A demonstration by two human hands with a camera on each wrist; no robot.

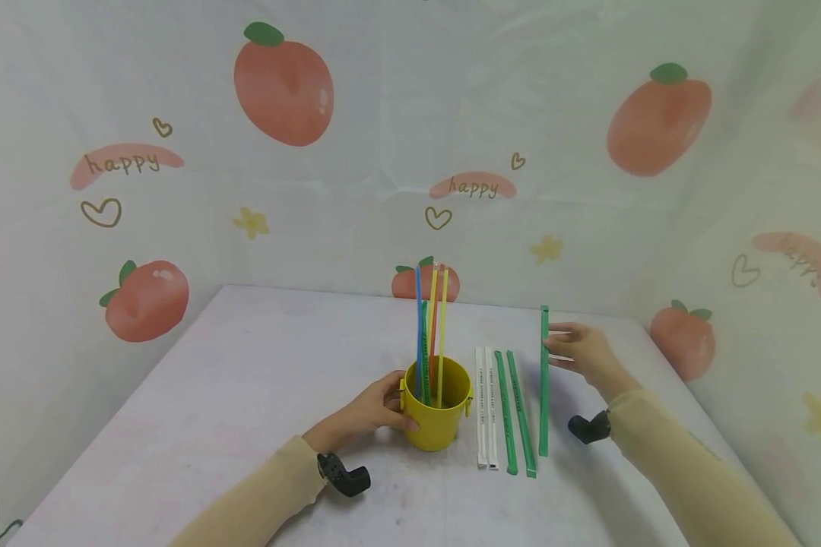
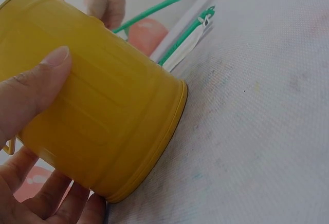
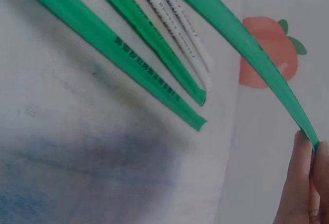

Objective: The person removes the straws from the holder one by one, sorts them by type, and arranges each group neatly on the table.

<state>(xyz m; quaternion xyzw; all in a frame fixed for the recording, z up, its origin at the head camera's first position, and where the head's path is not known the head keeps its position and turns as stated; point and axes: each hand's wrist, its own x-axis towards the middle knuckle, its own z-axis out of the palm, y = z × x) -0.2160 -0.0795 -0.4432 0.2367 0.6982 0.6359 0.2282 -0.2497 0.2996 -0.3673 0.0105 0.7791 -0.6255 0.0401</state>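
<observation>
A small yellow bucket [image 1: 433, 427] stands upright on the table, and my left hand [image 1: 376, 406] grips its left side. In the left wrist view the thumb [image 2: 43, 88] lies across the bucket's wall [image 2: 108, 95], with the fingers curled round beneath. Inside stand blue, yellow and red straws [image 1: 442, 319] and a green-wrapped one [image 1: 424, 349]. My right hand [image 1: 584, 351] pinches a green paper-wrapped straw [image 1: 544, 380] off to the right; the right wrist view shows fingertips on one end of that wrapper [image 3: 252, 54].
Between the bucket and my right hand lie two white-wrapped straws [image 1: 481, 410] and two green-wrapped straws [image 1: 505, 414], side by side on the pale tabletop [image 1: 280, 342]. A white sheet printed with peaches [image 1: 283, 91] hangs behind. A dark camera is strapped on each wrist.
</observation>
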